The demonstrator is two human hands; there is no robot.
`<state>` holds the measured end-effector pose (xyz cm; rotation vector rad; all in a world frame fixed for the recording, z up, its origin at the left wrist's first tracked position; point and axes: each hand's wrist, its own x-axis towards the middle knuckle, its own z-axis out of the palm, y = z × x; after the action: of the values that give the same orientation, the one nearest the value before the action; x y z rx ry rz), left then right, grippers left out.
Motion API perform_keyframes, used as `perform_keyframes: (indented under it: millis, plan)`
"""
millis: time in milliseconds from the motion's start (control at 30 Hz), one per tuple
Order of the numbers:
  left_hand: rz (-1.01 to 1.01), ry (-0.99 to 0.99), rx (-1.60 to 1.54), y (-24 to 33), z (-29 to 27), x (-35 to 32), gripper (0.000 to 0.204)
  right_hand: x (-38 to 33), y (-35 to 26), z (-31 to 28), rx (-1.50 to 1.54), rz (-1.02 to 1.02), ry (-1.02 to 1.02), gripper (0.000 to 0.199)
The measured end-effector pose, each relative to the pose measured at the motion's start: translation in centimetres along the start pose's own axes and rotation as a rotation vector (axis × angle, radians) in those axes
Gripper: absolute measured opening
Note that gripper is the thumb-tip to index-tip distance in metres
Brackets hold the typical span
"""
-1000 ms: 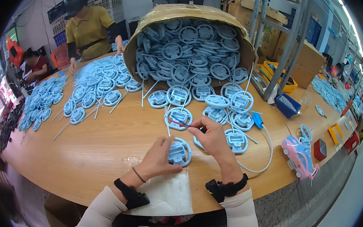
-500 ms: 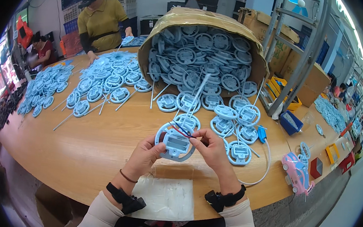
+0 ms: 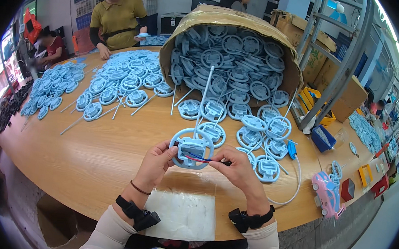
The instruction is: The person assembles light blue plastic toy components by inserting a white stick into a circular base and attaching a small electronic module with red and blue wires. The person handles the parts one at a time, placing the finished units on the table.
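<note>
Wheel part [image 3: 191,148] btwn fingers of left hand [image 3: 155,162] & right hand [image 3: 239,167].

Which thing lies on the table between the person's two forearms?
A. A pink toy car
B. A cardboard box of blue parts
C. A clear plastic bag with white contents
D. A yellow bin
C: the clear plastic bag lies flat on the wooden table at its near edge, between the left hand and the right hand, which hold a light blue wheel-shaped plastic part above it.
</note>
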<state>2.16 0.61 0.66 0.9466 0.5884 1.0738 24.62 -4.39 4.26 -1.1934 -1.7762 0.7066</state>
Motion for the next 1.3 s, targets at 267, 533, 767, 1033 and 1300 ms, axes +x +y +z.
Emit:
perform_keyframes:
  millis: [267,533,767,1033,1300]
  plan:
    - [-0.083,-0.006,-0.016,-0.6,0.5,0.0,0.024,-0.5,1.0,-0.4,-0.062,-0.152,0.027,0.012]
    - [-0.082,-0.131,-0.096,-0.3,0.2,-0.4,0.034,-0.1,1.1,0.3,0.009,-0.206,0.004,0.011]
    - [-0.072,-0.162,-0.234,-1.9,0.9,-0.2,0.042,-0.5,1.3,0.1,-0.001,-0.166,0.042,0.013]
    - [-0.110,0.047,-0.052,0.6,-4.6,1.7,0.039,0.1,2.2,0.1,-0.043,-0.161,0.134,0.012]
    - [-0.104,0.191,0.193,5.3,-10.4,14.4,0.075,0.1,1.5,-2.5,0.015,-0.095,0.353,0.011]
